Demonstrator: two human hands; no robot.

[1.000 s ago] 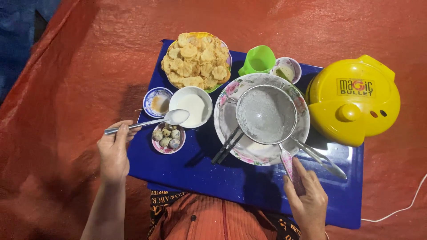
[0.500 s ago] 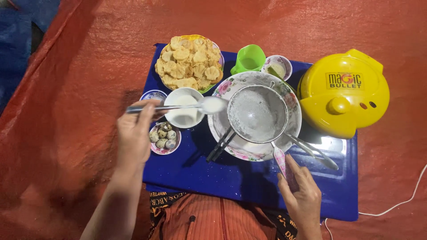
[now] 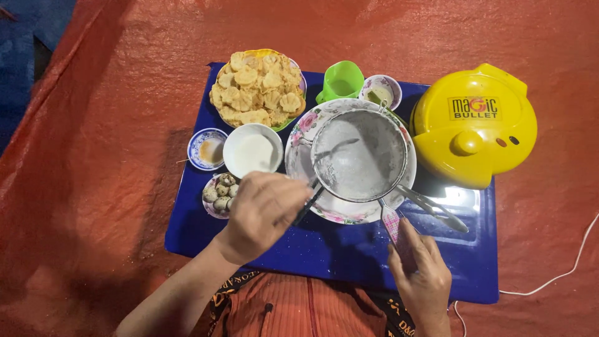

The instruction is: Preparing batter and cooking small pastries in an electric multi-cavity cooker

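Orange ribbed cloth covers the person's lap at the near edge, and just beyond it lies a glossy blue plastic tray [image 3: 262, 259] on a rough red tarpaulin [image 3: 100, 187]. The right hand [image 3: 423, 274] rests on the tray's near part, its fingers closed around the flat patterned handle [image 3: 391, 223] of a round wire-mesh sieve [image 3: 359, 155]. The sieve sits over a wide flowered bowl [image 3: 299, 140] in the tray's middle, its mesh dusted grey-white with fine powder. The left hand [image 3: 262, 212] hovers at the bowl's near-left rim, fingers pinched together on a thin metal spoon [image 3: 337, 147] whose bowl reaches over the mesh. Dark chopsticks [image 3: 309, 206] slant out from under that hand, and a pair of shiny metal tongs [image 3: 433, 209] lies to the right of the sieve handle. Under the left hand's far edge is a small dish of speckled oval eggs [image 3: 219, 195]. Behind it stands a smooth white bowl [image 3: 252, 150] holding white powder, with a little blue-rimmed saucer [image 3: 207, 148] to its left. Farther back, a plate heaped with pale, crinkled, shell-shaped crackers [image 3: 257, 88], a green plastic cup [image 3: 341, 81] and a small patterned dish [image 3: 381, 91]. A rounded glossy yellow appliance [image 3: 474, 128] fills the far right corner, and a white cord [image 3: 561, 268] trails over the tarpaulin.
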